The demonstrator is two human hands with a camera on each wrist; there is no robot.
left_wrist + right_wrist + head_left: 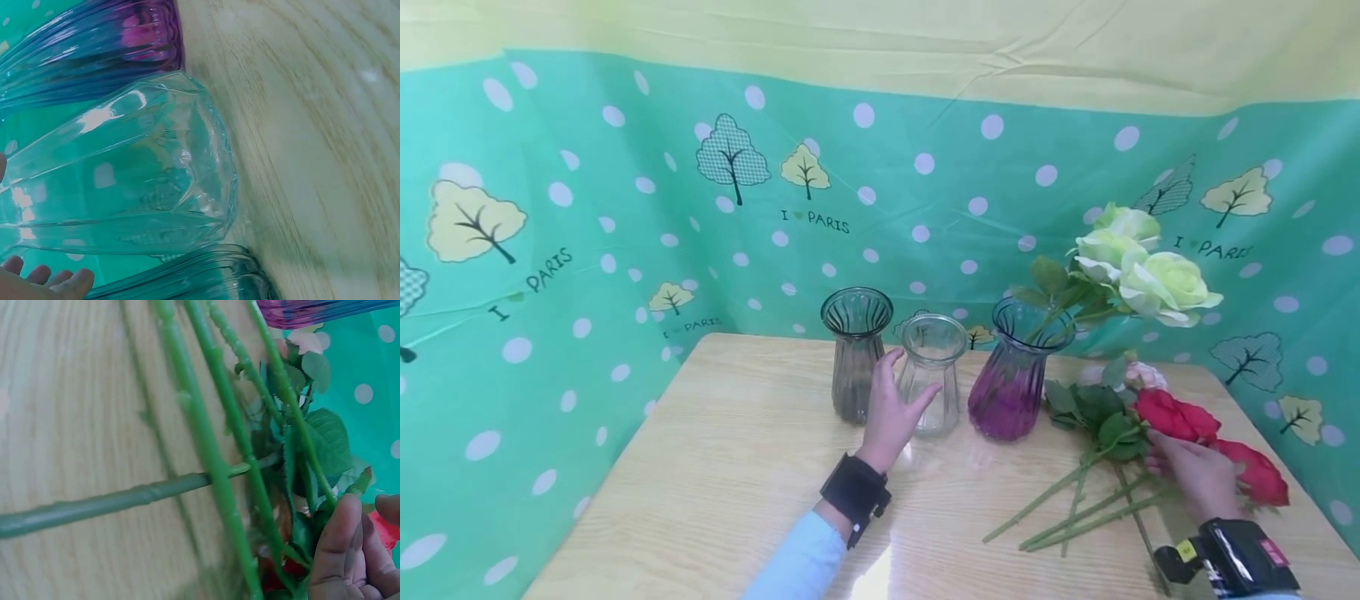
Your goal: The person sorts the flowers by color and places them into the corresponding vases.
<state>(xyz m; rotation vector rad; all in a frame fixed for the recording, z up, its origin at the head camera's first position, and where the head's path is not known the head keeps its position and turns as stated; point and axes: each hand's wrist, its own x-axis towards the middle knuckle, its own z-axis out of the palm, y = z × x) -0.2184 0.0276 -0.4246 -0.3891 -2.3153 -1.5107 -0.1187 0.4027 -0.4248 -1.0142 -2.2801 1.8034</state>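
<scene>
My left hand (pixel 891 412) is beside the clear glass vase (pixel 934 375), thumb and fingers spread apart along its near left side. In the left wrist view the fingertips (pixel 75 284) lie just below the clear vase (pixel 137 169), and I cannot tell whether they touch it. At the right, my right hand (pixel 1197 473) is among red roses (pixel 1176 414). Its fingers are bent at a green stem (pixel 294 412), which runs up to the fingertips and seems pinched there; the grip itself is partly hidden.
A grey glass vase (pixel 856 367) stands left of the clear one. To its right, a purple-blue vase (pixel 1011 392) holds pale green-white roses (pixel 1150 267). Several stems (pixel 1075 508) cross on the table (pixel 700 500), with a pink flower (pixel 1145 377) behind. A patterned cloth (pixel 820 183) hangs close behind.
</scene>
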